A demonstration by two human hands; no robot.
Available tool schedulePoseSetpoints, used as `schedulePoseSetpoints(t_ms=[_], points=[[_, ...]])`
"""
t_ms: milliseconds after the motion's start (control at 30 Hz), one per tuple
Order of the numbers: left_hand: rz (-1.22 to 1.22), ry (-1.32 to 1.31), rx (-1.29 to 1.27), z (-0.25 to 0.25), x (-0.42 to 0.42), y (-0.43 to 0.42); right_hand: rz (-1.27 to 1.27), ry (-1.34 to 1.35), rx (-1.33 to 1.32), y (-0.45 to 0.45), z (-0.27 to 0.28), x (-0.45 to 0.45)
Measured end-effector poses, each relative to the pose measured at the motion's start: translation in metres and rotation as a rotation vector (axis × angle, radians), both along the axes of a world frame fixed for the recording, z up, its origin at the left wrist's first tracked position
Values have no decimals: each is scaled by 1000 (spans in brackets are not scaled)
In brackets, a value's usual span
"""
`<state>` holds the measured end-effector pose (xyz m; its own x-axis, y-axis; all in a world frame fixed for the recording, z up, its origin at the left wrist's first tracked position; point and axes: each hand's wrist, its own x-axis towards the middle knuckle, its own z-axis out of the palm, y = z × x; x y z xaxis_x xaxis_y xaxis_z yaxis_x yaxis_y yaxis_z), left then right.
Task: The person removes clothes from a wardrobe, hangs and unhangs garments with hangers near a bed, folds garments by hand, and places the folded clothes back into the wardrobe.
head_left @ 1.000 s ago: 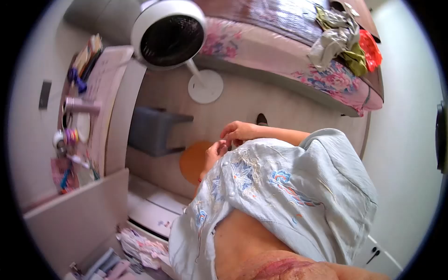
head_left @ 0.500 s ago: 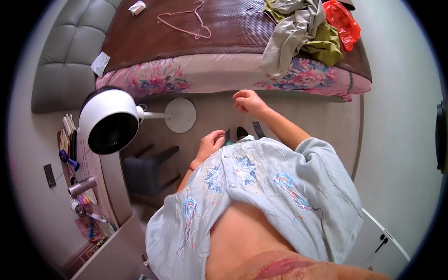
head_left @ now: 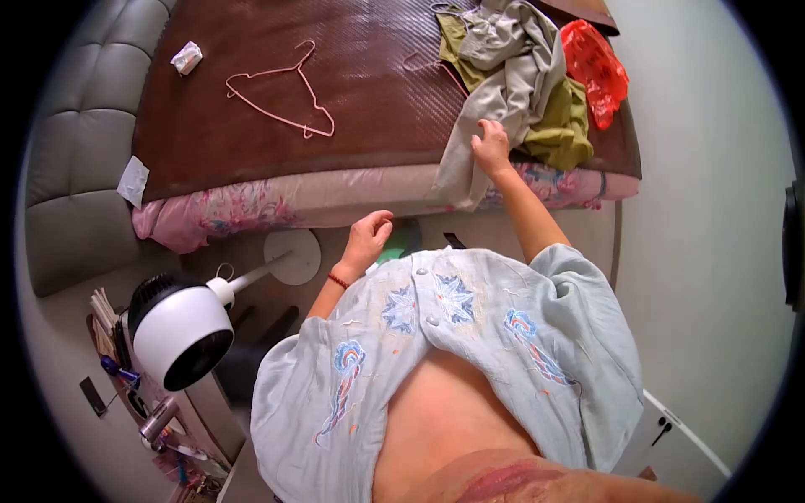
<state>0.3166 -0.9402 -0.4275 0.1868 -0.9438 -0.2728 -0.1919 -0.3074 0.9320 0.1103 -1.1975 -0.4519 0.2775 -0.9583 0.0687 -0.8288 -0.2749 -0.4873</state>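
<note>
My right hand (head_left: 492,149) is over the hanging part of a light grey garment (head_left: 521,80) at the bed's near edge. Its fingers are loosely bent and somewhat apart, with no cloth visibly gripped; whether the fingertips touch the fabric I cannot tell. Under and beside the grey garment lies an olive-green garment (head_left: 563,134). My left hand (head_left: 366,241), with a red bead bracelet at the wrist, hangs in front of my body below the bed edge. Its fingers are half curled and nothing shows in them. A pink clothes hanger (head_left: 281,116) lies flat on the brown bed mat (head_left: 369,126).
A red plastic bag (head_left: 594,71) lies right of the clothes. Another hanger (head_left: 453,77) pokes out from under them. A small white packet (head_left: 186,58) and a white sheet (head_left: 132,181) lie at left. A white fan (head_left: 180,329) stands beside a cluttered desk (head_left: 189,402).
I have come closer to the bed, which now fills more of the view. My right hand has moved forward to the grey garment; my left hand has risen slightly toward the bed edge.
</note>
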Motion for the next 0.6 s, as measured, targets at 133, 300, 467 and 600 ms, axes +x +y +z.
schedulePoseSetpoints(t_ms=[133, 300, 467, 600], points=[[28, 27, 31, -6, 17, -42, 162, 36, -264, -49, -15, 11], [48, 11, 111, -26, 36, -48, 230, 45, -298, -115, -32, 32], [137, -5, 196, -46, 32, -33, 259, 87, -380, -182, -57, 61], [266, 52, 267, -53, 22, -17, 49, 364, -128, -217, -63, 81]])
